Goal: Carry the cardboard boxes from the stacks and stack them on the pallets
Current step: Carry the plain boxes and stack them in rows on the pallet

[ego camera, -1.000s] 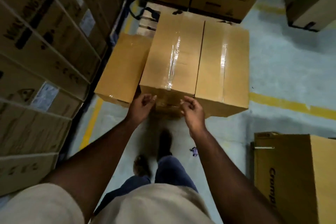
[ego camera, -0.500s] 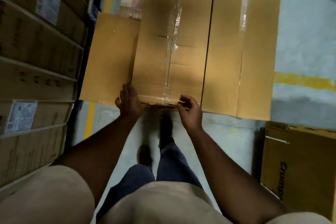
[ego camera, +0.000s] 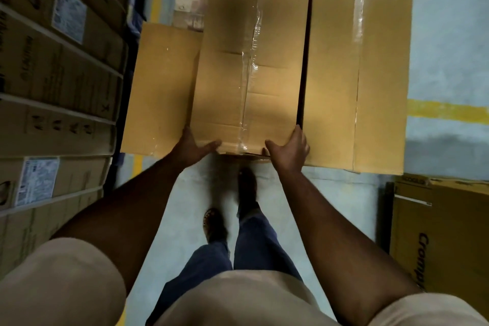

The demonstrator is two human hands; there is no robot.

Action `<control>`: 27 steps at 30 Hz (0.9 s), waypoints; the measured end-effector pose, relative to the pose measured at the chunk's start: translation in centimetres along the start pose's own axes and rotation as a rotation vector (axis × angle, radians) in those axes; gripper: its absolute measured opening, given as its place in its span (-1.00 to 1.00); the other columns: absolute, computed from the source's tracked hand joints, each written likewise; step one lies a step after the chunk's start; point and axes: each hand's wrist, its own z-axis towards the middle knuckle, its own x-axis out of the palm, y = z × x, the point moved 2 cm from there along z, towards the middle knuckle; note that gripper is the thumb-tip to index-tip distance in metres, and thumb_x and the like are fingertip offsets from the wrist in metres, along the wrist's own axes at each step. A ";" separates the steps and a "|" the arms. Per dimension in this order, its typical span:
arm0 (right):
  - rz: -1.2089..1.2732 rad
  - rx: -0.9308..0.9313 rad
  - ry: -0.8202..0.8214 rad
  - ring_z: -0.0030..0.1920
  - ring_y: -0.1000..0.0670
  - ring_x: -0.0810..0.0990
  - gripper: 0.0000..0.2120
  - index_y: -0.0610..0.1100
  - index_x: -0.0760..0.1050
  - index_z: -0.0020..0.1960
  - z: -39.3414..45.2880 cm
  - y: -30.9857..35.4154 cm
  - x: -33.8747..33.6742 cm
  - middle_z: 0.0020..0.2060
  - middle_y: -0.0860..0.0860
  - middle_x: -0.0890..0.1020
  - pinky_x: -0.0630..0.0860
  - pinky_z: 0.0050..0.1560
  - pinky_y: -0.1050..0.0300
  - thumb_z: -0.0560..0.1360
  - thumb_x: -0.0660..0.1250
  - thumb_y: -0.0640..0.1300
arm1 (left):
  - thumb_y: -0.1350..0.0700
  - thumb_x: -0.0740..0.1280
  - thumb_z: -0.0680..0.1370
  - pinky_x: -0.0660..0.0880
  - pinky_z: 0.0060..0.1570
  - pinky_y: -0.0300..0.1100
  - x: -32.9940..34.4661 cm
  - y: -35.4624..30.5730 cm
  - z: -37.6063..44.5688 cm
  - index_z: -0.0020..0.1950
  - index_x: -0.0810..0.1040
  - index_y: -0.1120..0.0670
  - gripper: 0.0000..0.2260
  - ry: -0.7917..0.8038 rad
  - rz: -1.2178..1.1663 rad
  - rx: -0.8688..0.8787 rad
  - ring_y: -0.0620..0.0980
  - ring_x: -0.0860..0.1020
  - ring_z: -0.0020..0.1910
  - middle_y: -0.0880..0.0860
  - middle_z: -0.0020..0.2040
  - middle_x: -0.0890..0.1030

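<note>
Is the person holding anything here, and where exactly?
Yes: the middle cardboard box, by its near bottom corners, left hand and right hand on either side.

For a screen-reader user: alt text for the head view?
Both hands, left hand and right hand, hold the near corners of the middle cardboard box, with a lower box left and another box right.
</note>
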 end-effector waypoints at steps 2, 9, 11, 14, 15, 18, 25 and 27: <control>0.026 0.006 -0.015 0.53 -0.17 0.30 -0.12 -0.13 0.24 0.63 0.7 0.0 0.1 0.53 -0.12 0.35 0.32 0.48 -0.06 0.45 0.57 0.05 | -0.34 0.52 0.38 0.58 -0.18 -0.31 -0.6 -0.3 0.3 0.48 0.25 0.12 -0.11 -0.107 -0.109 -0.117 0.02 0.56 0.13 0.02 0.25 0.53; 0.265 0.073 0.206 0.33 -0.08 0.49 0.10 0.03 0.10 0.61 3.3 -2.2 3.1 0.41 -0.06 0.47 0.58 0.31 -0.18 0.28 0.71 0.06 | -0.32 0.70 0.13 0.62 0.13 0.25 -2.7 -0.4 3.5 0.58 0.21 -0.07 0.16 -0.087 -0.117 -0.098 0.10 0.53 0.29 -0.02 0.42 0.48; 0.341 0.100 0.215 0.35 -0.08 0.50 0.06 0.01 0.19 0.61 3.8 -2.6 3.2 0.39 -0.03 0.51 0.58 0.31 -0.18 0.28 0.72 0.03 | -0.23 0.72 0.18 0.60 0.16 0.24 -2.3 -1.1 3.4 0.57 0.28 -0.08 0.07 -0.087 -0.160 -0.045 0.08 0.54 0.28 -0.04 0.36 0.53; 0.361 0.037 0.214 0.39 -0.12 0.51 0.00 0.04 0.21 0.60 2.7 -2.4 2.5 0.40 -0.02 0.52 0.58 0.32 -0.25 0.32 0.70 0.04 | -0.12 0.71 0.28 0.57 0.22 0.13 -2.2 -1.2 2.5 0.55 0.36 -0.02 -0.07 -0.093 -0.198 -0.015 0.04 0.54 0.25 -0.05 0.31 0.56; 0.349 -0.006 0.217 0.40 -0.11 0.51 0.00 0.04 0.20 0.61 2.1 -2.3 2.1 0.41 -0.01 0.52 0.56 0.35 -0.23 0.33 0.68 0.06 | -0.13 0.71 0.27 0.57 0.21 0.13 -2.4 -1.0 1.8 0.54 0.37 -0.02 -0.07 -0.088 -0.206 -0.017 0.05 0.55 0.25 -0.04 0.30 0.57; 0.345 -0.078 0.232 0.34 -0.06 0.56 -0.04 0.08 0.22 0.59 -0.3 -2.0 1.0 0.36 0.04 0.56 0.58 0.33 -0.21 0.34 0.67 0.07 | -0.07 0.68 0.34 0.52 0.19 -0.05 -2.8 0.0 -1.1 0.49 0.41 0.04 -0.19 -0.116 -0.237 0.006 0.00 0.56 0.18 -0.06 0.20 0.57; 0.332 -0.221 0.270 0.34 -0.08 0.52 -0.06 0.08 0.17 0.61 -9.3 -2.0 -2.3 0.36 0.04 0.52 0.62 0.25 -0.18 0.40 0.64 0.06 | 0.10 0.64 0.42 0.44 0.14 -0.15 -3.6 2.5 -12.0 0.38 0.49 0.05 -0.41 -0.210 -0.349 0.100 -0.13 0.57 0.01 -0.10 0.04 0.60; 0.343 -0.275 0.240 0.39 -0.03 0.47 -0.05 0.05 0.16 0.63 -12.5 -2.8 -3.7 0.38 0.08 0.49 0.52 0.36 -0.09 0.42 0.63 0.05 | 0.06 0.65 0.40 0.45 0.17 -0.14 -3.9 3.7 -15.7 0.38 0.50 0.01 -0.40 -0.235 -0.369 0.149 -0.15 0.55 0.02 -0.10 0.09 0.60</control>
